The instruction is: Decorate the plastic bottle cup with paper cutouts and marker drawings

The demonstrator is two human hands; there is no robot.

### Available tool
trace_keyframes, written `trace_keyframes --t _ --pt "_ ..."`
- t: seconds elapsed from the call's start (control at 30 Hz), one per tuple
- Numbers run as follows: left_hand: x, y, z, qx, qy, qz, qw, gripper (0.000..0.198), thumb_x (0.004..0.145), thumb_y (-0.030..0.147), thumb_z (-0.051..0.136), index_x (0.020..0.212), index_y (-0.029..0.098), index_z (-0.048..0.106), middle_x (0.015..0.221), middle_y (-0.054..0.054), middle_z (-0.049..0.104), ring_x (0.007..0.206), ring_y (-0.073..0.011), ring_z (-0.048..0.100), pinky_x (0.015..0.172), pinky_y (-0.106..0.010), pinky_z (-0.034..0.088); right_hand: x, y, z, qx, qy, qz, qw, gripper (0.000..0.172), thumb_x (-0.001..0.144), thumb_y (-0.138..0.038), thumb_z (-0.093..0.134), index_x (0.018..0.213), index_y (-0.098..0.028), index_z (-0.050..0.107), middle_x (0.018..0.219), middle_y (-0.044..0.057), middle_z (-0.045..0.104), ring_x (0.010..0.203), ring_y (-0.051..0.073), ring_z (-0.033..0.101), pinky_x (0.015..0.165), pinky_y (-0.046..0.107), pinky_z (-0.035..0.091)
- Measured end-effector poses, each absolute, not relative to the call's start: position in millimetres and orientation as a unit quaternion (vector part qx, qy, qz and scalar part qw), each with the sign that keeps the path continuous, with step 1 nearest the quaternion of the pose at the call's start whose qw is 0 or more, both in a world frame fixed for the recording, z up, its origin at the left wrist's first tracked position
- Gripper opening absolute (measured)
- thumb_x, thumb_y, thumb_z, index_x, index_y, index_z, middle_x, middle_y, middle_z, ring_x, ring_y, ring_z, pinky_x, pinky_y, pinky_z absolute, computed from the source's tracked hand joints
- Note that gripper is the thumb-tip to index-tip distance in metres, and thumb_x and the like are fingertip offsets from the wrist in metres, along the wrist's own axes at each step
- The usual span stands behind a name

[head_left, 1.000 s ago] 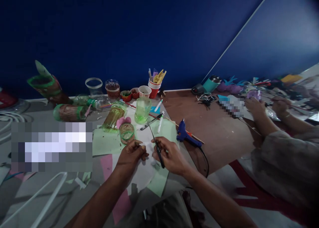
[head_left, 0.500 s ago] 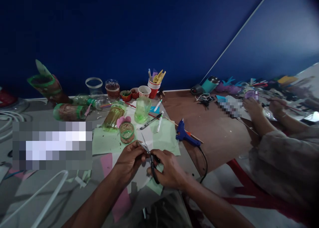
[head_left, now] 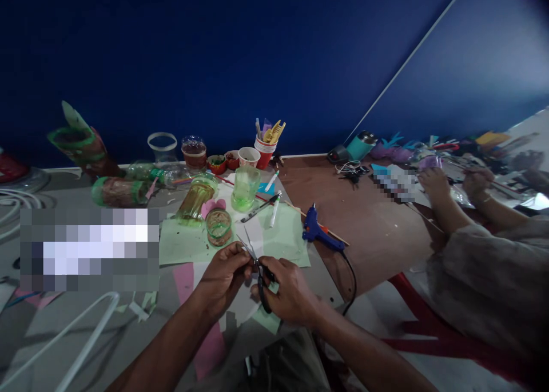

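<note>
My right hand (head_left: 291,292) is closed around the black handles of a pair of scissors (head_left: 262,289), whose blades stand slightly apart and point up and away from me. Close against the blades, my left hand (head_left: 225,275) is closed in a pinch; what its fingers hold is too small and hidden to name. Just beyond my hands stands a cut bottle base (head_left: 218,227) with a green rim and a pink scalloped paper piece (head_left: 213,207) at its edge. Under my hands lie white paper, a pink paper strip (head_left: 210,349) and pale green paper (head_left: 286,238).
A blue glue gun (head_left: 321,232) with a black cord lies to the right. Cut bottles, a clear green cup (head_left: 246,189) and red cups (head_left: 266,150) with tools stand at the back. A white hanger (head_left: 92,335) lies left. A co-worker's hands (head_left: 435,183) are at far right.
The scissor blades have closed slightly and the handles have drawn a little nearer each other. My left hand has barely moved. The co-worker's hands shifted slightly.
</note>
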State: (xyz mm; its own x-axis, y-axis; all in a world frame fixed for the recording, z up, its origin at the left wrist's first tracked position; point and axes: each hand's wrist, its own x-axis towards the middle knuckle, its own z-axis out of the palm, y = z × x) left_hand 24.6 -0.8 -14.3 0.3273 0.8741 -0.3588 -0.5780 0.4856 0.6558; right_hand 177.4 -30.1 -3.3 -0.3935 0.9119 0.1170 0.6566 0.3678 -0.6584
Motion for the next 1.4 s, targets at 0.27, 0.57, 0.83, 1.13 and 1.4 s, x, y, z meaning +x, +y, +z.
trace_keyframes --t 0.27,0.57,0.83,1.13,1.4 --pt "24 0 -11 0.212 0.359 0.451 0.789 0.018 0.062 0.015 0.072 0.062 0.014 0.054 0.05 0.004 0.057 0.042 -0.0039 0.047 0.044 -0.015 0.037 180 -32 -7 -0.502 -0.766 0.312 0.253 0.019 0.075 -0.019 0.061 0.093 -0.018 0.055 0.069 -0.001 0.057 0.06 0.013 0.05 0.057 0.021 0.035" --pt "23 0 -9 0.243 0.36 0.438 0.787 0.019 0.062 0.019 0.072 0.06 0.015 0.054 0.048 0.004 0.057 0.043 -0.0058 0.048 0.048 -0.018 0.038 181 -36 -10 -0.485 -0.729 0.403 0.267 0.021 0.078 -0.017 0.057 0.099 -0.018 0.056 0.08 0.001 0.066 0.069 0.013 0.061 0.063 0.02 0.042" --pt "23 1 -6 0.297 0.403 0.423 0.755 0.017 0.061 0.021 0.069 0.059 0.015 0.053 0.051 0.002 0.06 0.041 -0.0052 0.048 0.047 -0.017 0.036 188 -42 -17 -0.506 -0.727 0.389 0.252 0.023 0.075 -0.016 0.058 0.098 -0.018 0.056 0.066 -0.003 0.059 0.056 0.01 0.05 0.054 0.019 0.036" --pt "23 1 -7 0.347 0.423 0.413 0.728 0.018 0.062 0.024 0.068 0.057 0.015 0.053 0.051 0.002 0.059 0.042 -0.0053 0.047 0.046 -0.018 0.036 189 -44 -12 -0.518 -0.724 0.394 0.23 0.023 0.077 -0.021 0.056 0.099 -0.018 0.056 0.065 -0.003 0.058 0.055 0.009 0.047 0.053 0.019 0.033" --pt "20 1 -5 0.414 0.432 0.397 0.696 0.019 0.067 0.028 0.066 0.058 0.015 0.056 0.052 0.002 0.057 0.043 -0.007 0.047 0.047 -0.02 0.036 197 -44 -12 -0.504 -0.749 0.374 0.211 0.019 0.077 -0.021 0.057 0.096 -0.019 0.056 0.067 -0.002 0.057 0.058 0.011 0.047 0.053 0.02 0.031"
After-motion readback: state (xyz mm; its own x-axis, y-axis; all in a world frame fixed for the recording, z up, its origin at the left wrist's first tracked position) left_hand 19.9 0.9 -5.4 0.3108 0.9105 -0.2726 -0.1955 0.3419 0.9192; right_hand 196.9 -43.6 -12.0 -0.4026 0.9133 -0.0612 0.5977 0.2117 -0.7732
